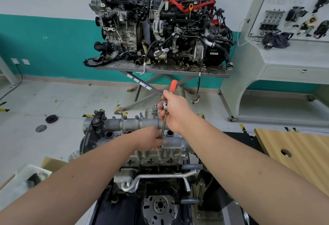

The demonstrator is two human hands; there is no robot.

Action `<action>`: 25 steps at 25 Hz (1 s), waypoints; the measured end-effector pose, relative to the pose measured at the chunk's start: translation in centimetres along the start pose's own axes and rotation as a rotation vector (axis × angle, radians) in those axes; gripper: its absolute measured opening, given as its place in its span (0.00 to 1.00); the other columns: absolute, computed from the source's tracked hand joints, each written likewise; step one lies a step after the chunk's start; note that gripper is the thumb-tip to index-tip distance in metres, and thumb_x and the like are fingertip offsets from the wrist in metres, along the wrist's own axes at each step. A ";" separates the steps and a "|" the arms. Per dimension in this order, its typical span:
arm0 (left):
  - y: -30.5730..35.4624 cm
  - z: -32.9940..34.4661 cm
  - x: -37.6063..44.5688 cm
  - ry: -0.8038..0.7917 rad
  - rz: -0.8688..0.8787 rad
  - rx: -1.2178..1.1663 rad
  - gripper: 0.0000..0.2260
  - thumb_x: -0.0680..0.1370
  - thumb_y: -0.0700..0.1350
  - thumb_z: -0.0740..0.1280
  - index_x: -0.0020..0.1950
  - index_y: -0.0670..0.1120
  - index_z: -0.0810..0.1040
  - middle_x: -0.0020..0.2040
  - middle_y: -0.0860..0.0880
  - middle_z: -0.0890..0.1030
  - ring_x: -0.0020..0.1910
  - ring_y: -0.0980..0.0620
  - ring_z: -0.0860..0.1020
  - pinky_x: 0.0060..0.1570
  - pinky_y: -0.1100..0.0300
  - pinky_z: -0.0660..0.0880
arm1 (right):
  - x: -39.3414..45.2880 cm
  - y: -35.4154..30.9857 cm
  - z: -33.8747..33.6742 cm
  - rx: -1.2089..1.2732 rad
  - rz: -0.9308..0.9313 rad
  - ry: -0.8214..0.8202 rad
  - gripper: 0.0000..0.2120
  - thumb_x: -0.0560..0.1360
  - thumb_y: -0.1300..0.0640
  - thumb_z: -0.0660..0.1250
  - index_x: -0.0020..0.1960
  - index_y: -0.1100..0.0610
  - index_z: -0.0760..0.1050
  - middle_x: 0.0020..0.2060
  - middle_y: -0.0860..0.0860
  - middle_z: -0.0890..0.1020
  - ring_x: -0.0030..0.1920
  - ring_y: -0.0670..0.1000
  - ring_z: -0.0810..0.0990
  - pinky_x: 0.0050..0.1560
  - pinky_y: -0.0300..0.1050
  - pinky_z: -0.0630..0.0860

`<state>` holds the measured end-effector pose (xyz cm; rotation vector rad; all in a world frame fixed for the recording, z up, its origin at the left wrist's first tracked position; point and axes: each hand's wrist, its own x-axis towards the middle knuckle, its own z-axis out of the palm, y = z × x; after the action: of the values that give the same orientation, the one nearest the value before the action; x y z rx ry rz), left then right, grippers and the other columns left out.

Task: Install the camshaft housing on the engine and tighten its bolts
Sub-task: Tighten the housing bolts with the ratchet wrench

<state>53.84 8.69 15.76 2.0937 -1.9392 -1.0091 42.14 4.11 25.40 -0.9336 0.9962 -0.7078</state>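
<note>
A pale concrete floor [53, 100] fills mid-frame beneath a white wall with a teal band [44, 43]. At upper centre, two engines [160, 25] sit on a steel table [160, 69]; a grey display bench [284, 55] occupies the upper right, a wooden board [299, 153] the right edge. At lower centre stands the engine [151, 171], the camshaft housing [133, 125] seated on top. The right hand [175, 113] grasps an orange-handled ratchet [169, 98]; the left hand [151, 138] pinches its extension bar [163, 128] down near the housing.
</note>
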 end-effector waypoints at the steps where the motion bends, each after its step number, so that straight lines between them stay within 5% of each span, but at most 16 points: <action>1: 0.0 0.0 0.0 -0.011 -0.015 -0.038 0.15 0.81 0.56 0.64 0.44 0.47 0.80 0.42 0.53 0.85 0.31 0.53 0.81 0.34 0.56 0.78 | 0.0 0.0 0.1 -0.010 -0.006 -0.005 0.10 0.83 0.51 0.60 0.47 0.56 0.70 0.22 0.49 0.76 0.20 0.45 0.67 0.26 0.38 0.67; 6: -0.3 0.2 -0.2 -0.046 -0.067 -0.126 0.17 0.80 0.58 0.65 0.47 0.44 0.81 0.48 0.46 0.84 0.34 0.44 0.85 0.35 0.41 0.83 | 0.0 0.3 0.5 -0.080 -0.009 -0.053 0.09 0.83 0.51 0.60 0.48 0.56 0.71 0.22 0.49 0.76 0.25 0.46 0.70 0.25 0.37 0.67; 17: -0.6 0.7 0.5 -0.014 -0.042 -0.011 0.18 0.81 0.59 0.63 0.42 0.46 0.82 0.36 0.49 0.81 0.30 0.51 0.82 0.31 0.53 0.80 | 0.3 0.4 0.4 -0.138 0.000 -0.116 0.10 0.82 0.49 0.61 0.47 0.54 0.71 0.23 0.47 0.76 0.30 0.46 0.71 0.27 0.37 0.68; 25: -0.2 1.0 0.8 0.016 -0.014 0.017 0.19 0.81 0.57 0.62 0.40 0.45 0.82 0.35 0.49 0.83 0.31 0.49 0.83 0.36 0.48 0.83 | 0.1 0.1 -0.1 -0.127 -0.027 -0.139 0.10 0.83 0.52 0.60 0.47 0.56 0.70 0.22 0.48 0.74 0.21 0.46 0.65 0.28 0.40 0.64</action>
<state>53.45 8.28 14.58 2.1205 -1.9353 -0.9781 42.09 4.06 25.29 -1.0944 0.9148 -0.5990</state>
